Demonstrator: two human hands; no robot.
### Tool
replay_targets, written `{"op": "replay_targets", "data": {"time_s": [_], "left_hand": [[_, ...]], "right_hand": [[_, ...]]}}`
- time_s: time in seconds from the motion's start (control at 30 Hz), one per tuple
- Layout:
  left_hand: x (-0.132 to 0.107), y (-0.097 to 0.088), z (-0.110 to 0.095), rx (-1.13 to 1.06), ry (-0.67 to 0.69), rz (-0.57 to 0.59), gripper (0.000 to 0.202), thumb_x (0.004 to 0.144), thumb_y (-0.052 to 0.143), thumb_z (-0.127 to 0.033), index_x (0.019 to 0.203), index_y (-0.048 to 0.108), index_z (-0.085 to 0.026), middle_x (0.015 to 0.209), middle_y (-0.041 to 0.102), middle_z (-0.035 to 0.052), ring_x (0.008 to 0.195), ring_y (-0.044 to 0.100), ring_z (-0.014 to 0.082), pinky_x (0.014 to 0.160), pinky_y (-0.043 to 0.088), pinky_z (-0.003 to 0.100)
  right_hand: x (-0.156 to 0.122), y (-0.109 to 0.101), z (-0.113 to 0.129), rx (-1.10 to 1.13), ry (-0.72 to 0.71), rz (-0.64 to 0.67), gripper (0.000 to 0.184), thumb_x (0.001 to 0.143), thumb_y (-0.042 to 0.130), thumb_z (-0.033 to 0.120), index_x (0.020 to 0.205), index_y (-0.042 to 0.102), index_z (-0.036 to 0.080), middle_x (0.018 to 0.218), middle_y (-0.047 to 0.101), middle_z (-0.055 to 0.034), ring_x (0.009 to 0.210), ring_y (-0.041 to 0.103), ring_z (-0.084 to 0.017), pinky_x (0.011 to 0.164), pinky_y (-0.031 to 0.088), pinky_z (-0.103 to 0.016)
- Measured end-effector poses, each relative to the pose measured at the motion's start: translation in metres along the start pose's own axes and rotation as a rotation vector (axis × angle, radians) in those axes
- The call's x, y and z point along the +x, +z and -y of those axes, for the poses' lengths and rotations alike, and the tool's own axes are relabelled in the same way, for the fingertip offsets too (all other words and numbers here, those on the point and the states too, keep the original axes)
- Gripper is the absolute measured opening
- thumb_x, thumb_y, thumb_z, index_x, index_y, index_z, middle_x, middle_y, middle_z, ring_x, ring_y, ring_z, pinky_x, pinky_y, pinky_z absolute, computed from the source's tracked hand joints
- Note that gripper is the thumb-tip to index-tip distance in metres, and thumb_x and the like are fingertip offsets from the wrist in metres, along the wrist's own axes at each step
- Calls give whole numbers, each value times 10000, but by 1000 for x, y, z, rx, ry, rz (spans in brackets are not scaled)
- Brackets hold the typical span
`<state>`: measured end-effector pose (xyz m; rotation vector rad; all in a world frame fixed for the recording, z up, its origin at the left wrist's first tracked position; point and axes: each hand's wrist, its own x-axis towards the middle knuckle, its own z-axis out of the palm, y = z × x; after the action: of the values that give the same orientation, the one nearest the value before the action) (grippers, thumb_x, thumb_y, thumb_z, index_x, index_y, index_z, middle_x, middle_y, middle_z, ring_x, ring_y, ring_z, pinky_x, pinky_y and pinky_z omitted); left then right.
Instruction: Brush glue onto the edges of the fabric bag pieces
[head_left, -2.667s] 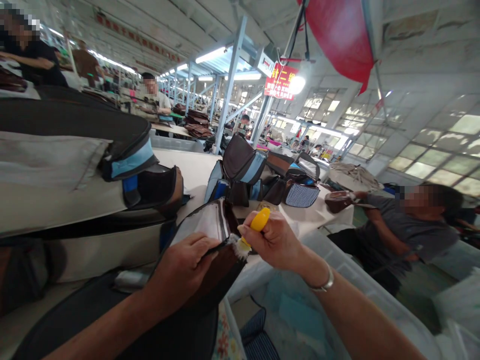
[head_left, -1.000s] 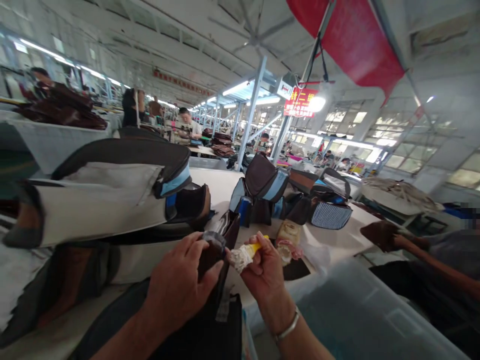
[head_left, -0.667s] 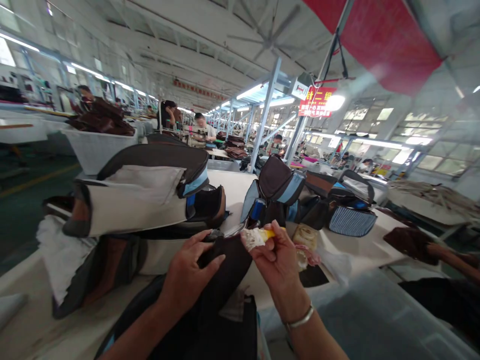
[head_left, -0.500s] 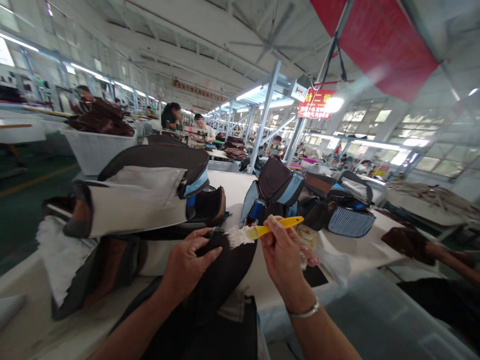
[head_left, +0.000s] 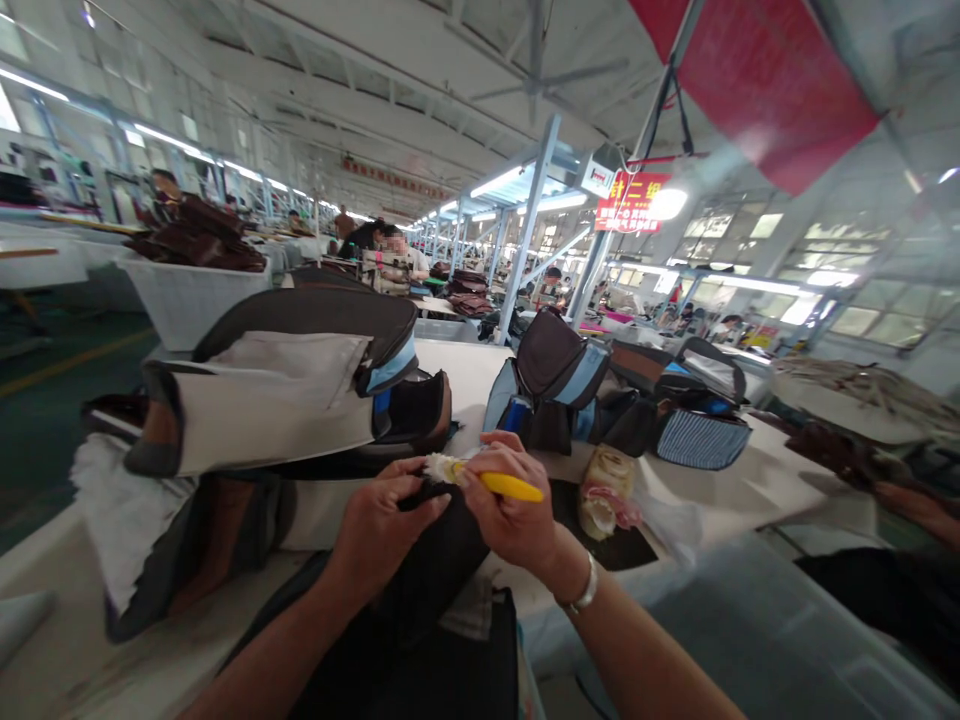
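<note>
My left hand (head_left: 384, 520) pinches the upper edge of a dark fabric bag piece (head_left: 442, 545), which hangs down in front of me. In my right hand (head_left: 514, 505) is a brush with a yellow handle (head_left: 511, 487) and pale bristles (head_left: 441, 467). The bristles meet the edge of the dark piece, just by my left fingertips; the exact contact is partly hidden by the fingers. A metal bracelet (head_left: 583, 588) circles my right wrist.
Stacked bag pieces (head_left: 277, 400) lie on the white table (head_left: 480, 365) to the left. More bags (head_left: 555, 375) stand beyond my hands. A pale roll (head_left: 606, 480) sits on a dark pad at the right. Another person's hand (head_left: 919, 510) holds brown material at far right.
My right hand has moved left and turned the brush, so its bristles are now at my left fingertips and the handle points down to the right. The left hand stays almost in place.
</note>
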<state>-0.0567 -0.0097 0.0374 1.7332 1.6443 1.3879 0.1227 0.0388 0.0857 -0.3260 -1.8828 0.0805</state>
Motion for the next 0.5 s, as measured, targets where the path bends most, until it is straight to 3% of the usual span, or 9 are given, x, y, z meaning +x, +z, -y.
{"op": "replay_targets", "data": {"time_s": [0.1,0.2,0.3,0.37,0.43,0.5], "left_hand": [[1,2,2,24,18,20,217,781,662,-429,733,735,-230,1129,707,39,1082,653,237,949,521,335],[-4,7,9,100,81,-87,239,741,698,-442,835,688,-223,1242,653,59,1136,625,255,1015,492,376],[-18,7,24,160,50,-234,549,604,793,-497,1026,575,-222,1377,557,104,1242,555,318,1056,464,463],[-29,3,38,187,-53,-245,851,529,826,-532,1239,475,-220,1403,533,128,1259,543,350,1041,473,507],[-37,-4,51,225,-148,-212,1105,524,826,-544,1442,307,-215,1372,566,130,1252,556,358,1012,497,509],[-36,-11,59,236,-204,-97,1032,577,796,-543,1453,355,-220,1256,658,99,1182,613,350,945,545,459]], "right_hand": [[-1,-1,3,-74,-26,-5,75,907,564,147,891,583,218,732,646,13,664,601,-154,922,495,-432],[-6,-4,9,-27,33,-67,79,903,579,142,924,588,218,765,655,9,716,622,-160,953,483,-445],[-23,-10,11,10,43,-4,73,911,575,152,937,599,216,785,674,7,725,631,-157,946,483,-431],[-41,-19,8,-17,169,-61,76,929,556,173,911,618,214,772,667,3,752,637,-161,916,494,-398],[-62,-32,3,-36,384,-233,101,936,568,233,870,639,204,768,657,-15,768,641,-172,802,522,-336],[-83,-45,3,-9,602,-384,163,911,625,328,837,655,186,745,641,-26,686,616,-165,639,505,-277]]}}
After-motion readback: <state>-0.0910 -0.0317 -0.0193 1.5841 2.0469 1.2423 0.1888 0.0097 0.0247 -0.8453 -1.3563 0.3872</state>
